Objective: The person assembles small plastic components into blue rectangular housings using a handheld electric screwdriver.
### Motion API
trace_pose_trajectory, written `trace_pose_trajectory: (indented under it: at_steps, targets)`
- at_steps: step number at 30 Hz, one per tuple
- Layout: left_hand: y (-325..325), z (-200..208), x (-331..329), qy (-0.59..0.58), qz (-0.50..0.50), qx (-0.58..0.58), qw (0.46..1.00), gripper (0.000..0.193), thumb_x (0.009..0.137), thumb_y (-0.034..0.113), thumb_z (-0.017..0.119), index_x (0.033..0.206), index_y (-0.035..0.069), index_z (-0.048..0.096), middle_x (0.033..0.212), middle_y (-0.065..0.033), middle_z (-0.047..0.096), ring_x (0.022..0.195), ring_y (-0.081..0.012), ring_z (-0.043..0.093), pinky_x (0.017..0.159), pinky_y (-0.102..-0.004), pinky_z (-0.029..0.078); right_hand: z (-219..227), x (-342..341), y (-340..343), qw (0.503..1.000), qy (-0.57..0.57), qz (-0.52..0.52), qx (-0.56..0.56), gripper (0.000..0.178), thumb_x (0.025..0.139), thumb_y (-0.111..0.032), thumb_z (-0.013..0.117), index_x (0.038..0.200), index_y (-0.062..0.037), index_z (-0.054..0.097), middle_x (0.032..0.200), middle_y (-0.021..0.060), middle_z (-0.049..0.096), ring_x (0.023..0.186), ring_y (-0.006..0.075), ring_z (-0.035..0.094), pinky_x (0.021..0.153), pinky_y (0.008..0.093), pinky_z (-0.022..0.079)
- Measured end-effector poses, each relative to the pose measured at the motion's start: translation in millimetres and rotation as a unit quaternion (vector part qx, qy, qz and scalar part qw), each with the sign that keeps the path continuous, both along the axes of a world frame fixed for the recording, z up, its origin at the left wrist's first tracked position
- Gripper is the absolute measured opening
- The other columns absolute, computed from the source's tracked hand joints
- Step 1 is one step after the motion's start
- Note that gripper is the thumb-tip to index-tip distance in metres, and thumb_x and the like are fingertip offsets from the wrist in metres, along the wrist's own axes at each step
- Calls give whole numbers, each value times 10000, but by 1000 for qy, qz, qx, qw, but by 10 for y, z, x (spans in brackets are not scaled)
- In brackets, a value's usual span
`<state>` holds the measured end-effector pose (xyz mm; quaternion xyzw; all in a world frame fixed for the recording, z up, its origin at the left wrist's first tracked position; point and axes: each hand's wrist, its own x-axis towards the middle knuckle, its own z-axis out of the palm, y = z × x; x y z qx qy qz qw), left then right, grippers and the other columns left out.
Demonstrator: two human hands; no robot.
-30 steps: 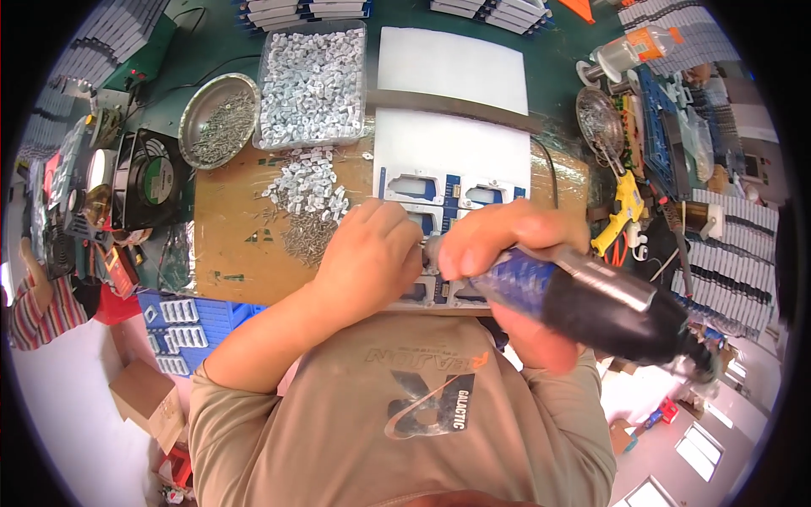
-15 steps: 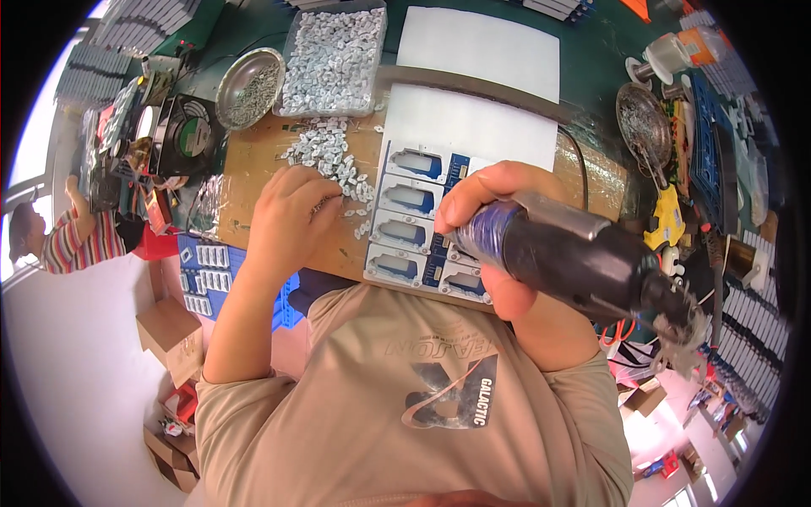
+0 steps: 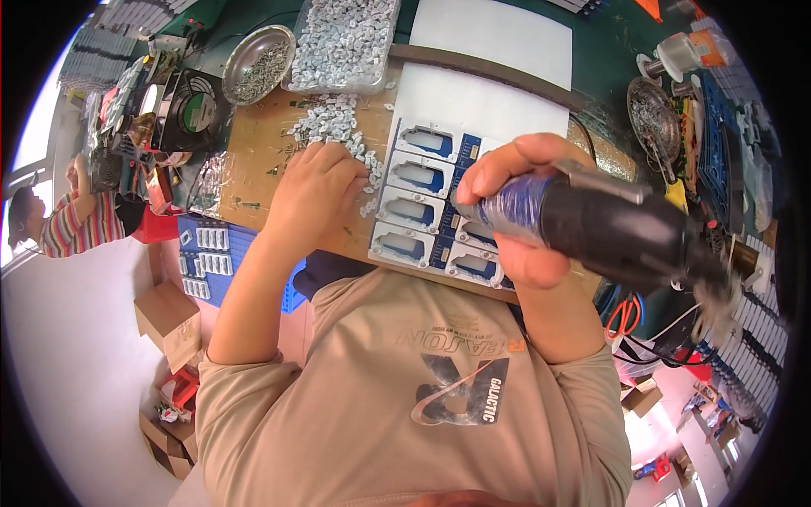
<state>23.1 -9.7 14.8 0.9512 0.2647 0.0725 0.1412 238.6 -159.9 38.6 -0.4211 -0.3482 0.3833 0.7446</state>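
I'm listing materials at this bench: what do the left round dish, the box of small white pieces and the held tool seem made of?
Round dish: probably metal, with a smooth silvery sheen. Box: likely clear plastic, its walls glossy and see-through. Tool: smooth black body, perhaps hard plastic or coated metal; the crinkled, shiny blue front suggests plastic film wrapping.
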Motion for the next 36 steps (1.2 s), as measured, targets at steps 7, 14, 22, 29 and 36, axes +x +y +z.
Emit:
trace_pose_trajectory:
  at_steps: [7,14,22,29,36]
  targets:
    - [97,-32,-200,-62,-16,-21,998,151,823,112,728,974,118,721,977,-37,625,948,-272,604,845,-419,491,40,16,-124,994,-75,46,-58,987,755,-668,768,1411,2,459,983,145,656,853,269,678,715,379,596]
    - [147,-61,-274,-89,-147,-36,984,305,678,146,767,980,149,718,933,-7,583,899,-235,582,776,-382,463,2,142,47,963,-234,126,53,1010,762,-722,733,1451,-41,447,1034,174,644,880,299,672,734,415,596]
    - [315,-235,-304,-140,-204,-57,967,268,691,80,752,950,117,693,929,-19,579,888,-237,578,764,-370,455,-7,-196,113,983,-156,-27,88,973,723,-601,819,1410,-9,465,1034,145,677,920,238,675,816,358,575]
    - [281,-202,-328,-170,-210,-120,955,221,686,36,740,866,105,632,919,-45,590,831,-261,582,729,-378,459,-86,-23,153,962,-228,43,148,1100,755,-749,739,1494,-2,415,1093,211,643,901,332,682,776,458,598]
    - [174,-199,-326,-177,-183,-125,959,243,669,31,754,863,105,629,899,-50,597,801,-268,585,715,-385,463,-49,-45,43,977,-179,31,110,1112,735,-763,730,1498,-19,413,1101,201,642,909,328,679,777,459,593]
